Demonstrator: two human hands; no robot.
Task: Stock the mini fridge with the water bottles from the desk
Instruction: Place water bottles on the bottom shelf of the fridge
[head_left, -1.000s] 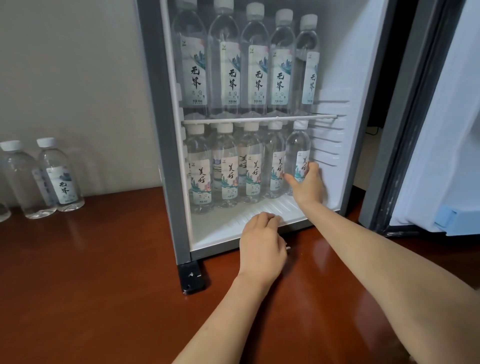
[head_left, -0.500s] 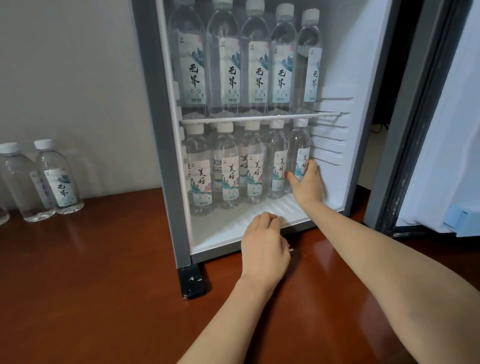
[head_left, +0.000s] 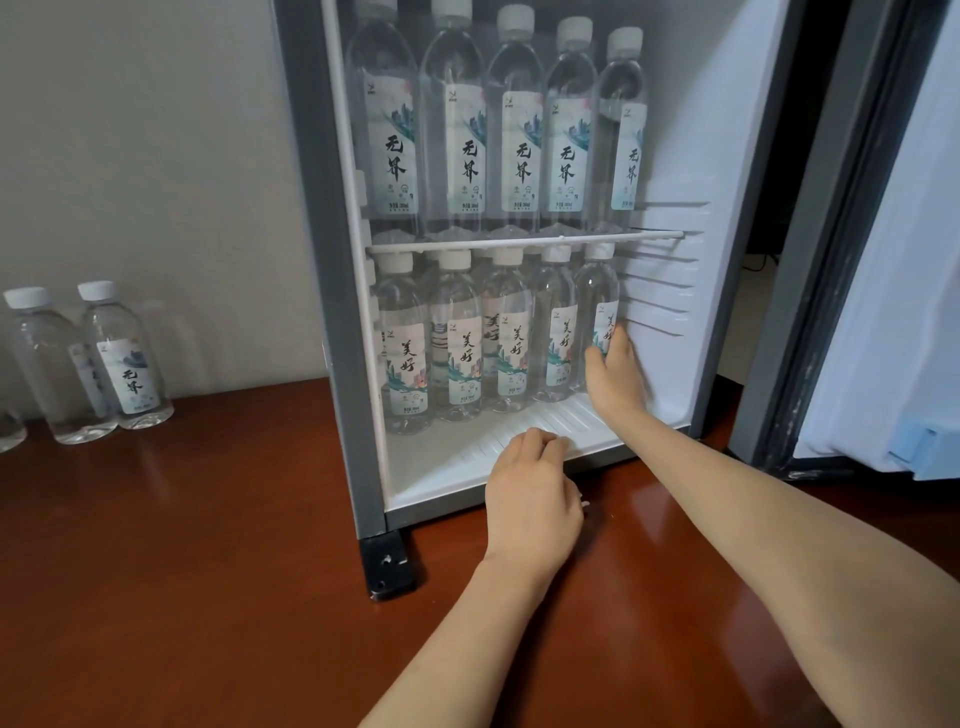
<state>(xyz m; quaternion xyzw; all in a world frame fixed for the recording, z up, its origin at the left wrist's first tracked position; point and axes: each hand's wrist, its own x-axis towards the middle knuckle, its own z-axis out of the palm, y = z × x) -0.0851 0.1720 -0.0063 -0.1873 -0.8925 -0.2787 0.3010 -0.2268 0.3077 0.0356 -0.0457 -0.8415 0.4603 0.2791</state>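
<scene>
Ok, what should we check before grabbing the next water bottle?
1. End bottle on the bottom level standing upright beside its row: ok.
2. Right hand off that bottle: not ok, it grips the bottle's lower part.
3. Left hand free: ok, it rests on the fridge's front edge and holds nothing.
4. Fridge door open wide: ok.
5. Desk bottles waiting: ok, at least two stand upright by the wall, left of the fridge.
6. Room for more: ok, the fridge floor is bare in front of the row.
</scene>
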